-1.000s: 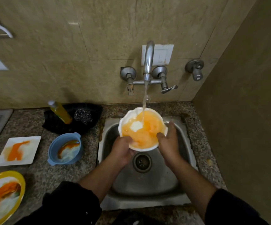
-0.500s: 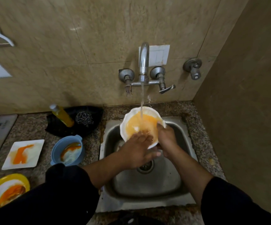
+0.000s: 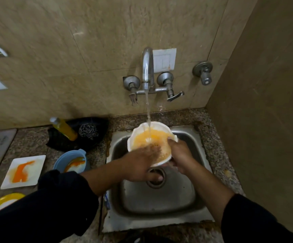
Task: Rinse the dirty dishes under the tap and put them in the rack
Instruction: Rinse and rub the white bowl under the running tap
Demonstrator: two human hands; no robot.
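Speckled granite counter (image 3: 31, 142), smeared white square plate (image 3: 23, 171), blue bowl (image 3: 70, 159), yellow-rimmed plate (image 3: 0, 204), black tray (image 3: 89, 135)

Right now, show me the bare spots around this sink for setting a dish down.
Bare: the granite strip between the sink rim and the side wall; the granite patch between the black mat and the square plate; the basin floor nearer you. Crowded: left of the sink, where blue bowl, soap bottle and yellow plate sit close.

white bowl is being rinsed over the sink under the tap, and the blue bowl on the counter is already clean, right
Not quite. The head view shows the blue bowl on the counter still dirty, streaked orange inside. The white bowl is indeed being rinsed over the sink under the tap.
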